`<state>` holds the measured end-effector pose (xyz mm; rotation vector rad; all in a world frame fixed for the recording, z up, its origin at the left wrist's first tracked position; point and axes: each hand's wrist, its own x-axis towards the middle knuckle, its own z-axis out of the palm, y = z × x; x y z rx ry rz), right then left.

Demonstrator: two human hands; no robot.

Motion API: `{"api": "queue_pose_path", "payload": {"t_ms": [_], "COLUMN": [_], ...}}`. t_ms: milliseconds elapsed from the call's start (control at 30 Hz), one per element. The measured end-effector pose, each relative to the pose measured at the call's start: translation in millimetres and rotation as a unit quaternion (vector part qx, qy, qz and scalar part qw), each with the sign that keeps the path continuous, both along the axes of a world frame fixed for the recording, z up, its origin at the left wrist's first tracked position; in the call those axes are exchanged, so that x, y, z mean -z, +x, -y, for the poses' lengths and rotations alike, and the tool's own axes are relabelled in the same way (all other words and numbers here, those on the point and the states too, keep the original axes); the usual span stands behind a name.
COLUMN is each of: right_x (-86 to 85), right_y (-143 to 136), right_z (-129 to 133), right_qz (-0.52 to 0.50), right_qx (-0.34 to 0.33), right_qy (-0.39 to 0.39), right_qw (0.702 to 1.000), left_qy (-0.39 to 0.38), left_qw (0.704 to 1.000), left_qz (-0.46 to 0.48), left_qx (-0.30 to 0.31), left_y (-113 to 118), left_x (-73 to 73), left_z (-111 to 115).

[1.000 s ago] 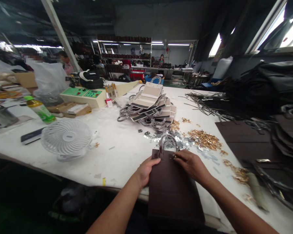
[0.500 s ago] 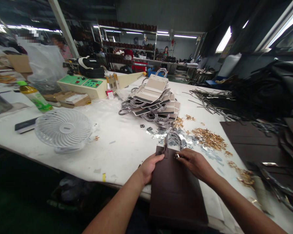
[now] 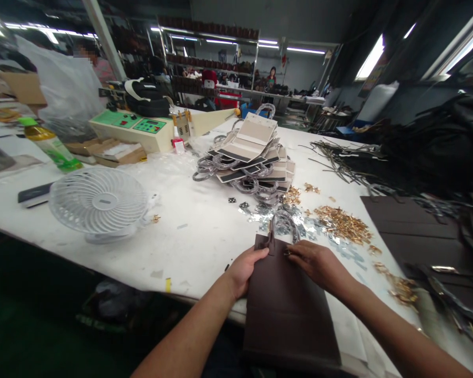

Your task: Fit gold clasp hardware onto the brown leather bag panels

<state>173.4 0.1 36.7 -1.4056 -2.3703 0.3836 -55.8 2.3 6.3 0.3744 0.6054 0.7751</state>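
A dark brown bag panel [image 3: 289,310] lies across the table's near edge, its plastic-wrapped handle [image 3: 286,220] pointing away from me. My left hand [image 3: 246,270] grips the panel's left edge near the top, thumb on the front and the other fingers hidden behind. Pinched in my right hand [image 3: 309,257] is a small gold metal fitting [image 3: 287,253], which sits against the panel's upper face beside the handle base. Beyond the handle are scattered silver metal plates [image 3: 256,212] and a heap of gold fittings [image 3: 345,223].
A white fan [image 3: 100,202] stands on the left, near a drink bottle [image 3: 51,144] and a cream machine [image 3: 134,131]. Stacked beige panels with handles [image 3: 252,142] occupy the table's middle. More brown panels [image 3: 413,231] lie at the right; a person [image 3: 271,77] is far back.
The gold fitting in my right hand has turned and now lies closer against the panel, less of it showing. My left hand keeps its hold. The whole view has shifted slightly.
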Motion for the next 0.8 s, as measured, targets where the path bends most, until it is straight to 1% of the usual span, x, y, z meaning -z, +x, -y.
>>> {"api": "queue_pose_path", "payload": {"t_ms": [133,433,567,667,800], "right_x": [-3.0,-10.0,-11.6,-12.0,-8.4], "right_y": [1,-3,-6,-10,-13], "right_z": [-2,-16,-18,-15,-9], "right_qz": [0.032,0.055,0.077,0.089,0.107], "right_qx": [-0.029,-0.05,-0.057,-0.053,-0.026], "right_qy": [-0.006,-0.029,-0.016,-0.005,0.007], "right_qw": [0.999,0.997,0.995,0.995,0.994], "left_qy": [0.002,0.002,-0.006,-0.01,-0.012], "left_qw": [1.0,1.0,1.0,1.0,1.0], "left_qz": [-0.002,0.006,0.001,-0.004,-0.01], "left_qx": [-0.005,-0.01,-0.016,-0.014,-0.009], "left_y": [0,0,0,-1,-1], "left_x": [1.2,7.1,8.8,9.4,8.3], "left_z": [0,-2,-3,-3,-3]}}
